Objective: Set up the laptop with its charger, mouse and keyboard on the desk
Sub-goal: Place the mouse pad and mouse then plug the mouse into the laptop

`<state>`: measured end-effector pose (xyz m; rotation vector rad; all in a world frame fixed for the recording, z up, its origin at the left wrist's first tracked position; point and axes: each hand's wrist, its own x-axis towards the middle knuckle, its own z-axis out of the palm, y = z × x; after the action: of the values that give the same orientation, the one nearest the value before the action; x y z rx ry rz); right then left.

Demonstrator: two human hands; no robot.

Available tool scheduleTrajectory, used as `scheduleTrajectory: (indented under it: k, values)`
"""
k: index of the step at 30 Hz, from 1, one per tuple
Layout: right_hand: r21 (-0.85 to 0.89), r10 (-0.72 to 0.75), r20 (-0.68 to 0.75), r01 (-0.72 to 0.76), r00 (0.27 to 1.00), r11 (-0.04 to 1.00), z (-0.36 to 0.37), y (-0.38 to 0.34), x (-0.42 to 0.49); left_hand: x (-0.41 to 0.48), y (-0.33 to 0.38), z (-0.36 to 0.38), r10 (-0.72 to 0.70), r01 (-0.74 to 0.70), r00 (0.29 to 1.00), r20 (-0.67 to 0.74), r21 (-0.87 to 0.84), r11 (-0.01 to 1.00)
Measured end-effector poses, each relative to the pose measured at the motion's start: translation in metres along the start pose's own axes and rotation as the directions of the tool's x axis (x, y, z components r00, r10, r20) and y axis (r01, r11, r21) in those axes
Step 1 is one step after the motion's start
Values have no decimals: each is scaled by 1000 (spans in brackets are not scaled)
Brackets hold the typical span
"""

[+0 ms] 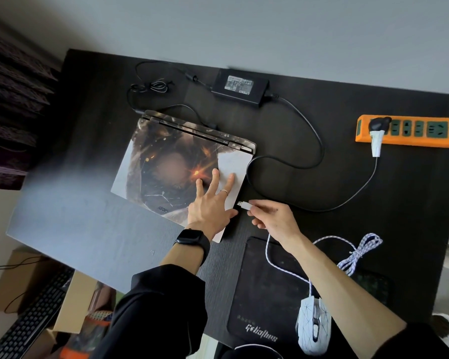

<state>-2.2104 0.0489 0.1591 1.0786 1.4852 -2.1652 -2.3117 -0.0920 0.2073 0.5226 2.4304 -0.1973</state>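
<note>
Here, right hand (272, 218) pinches USB plug (244, 204) beside laptop (166, 156).

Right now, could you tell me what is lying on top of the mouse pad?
The white mouse sits on the mouse pad near its front right edge, with its braided cable running across it. The right forearm covers part of the pad, so that part cannot be checked.

A plain grey wall (270, 27) fills twelve o'clock; dark curtain folds (8, 104) at nine; cardboard boxes (73, 304) at seven.
</note>
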Motion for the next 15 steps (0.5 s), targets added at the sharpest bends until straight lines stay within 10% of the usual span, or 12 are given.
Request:
scheduleTrajectory:
  k: [15]
  values:
    - [-179, -23, -77, 9, 997, 984, 8, 0, 5, 1, 1, 1, 4, -4, 1000, -9, 19, 1000]
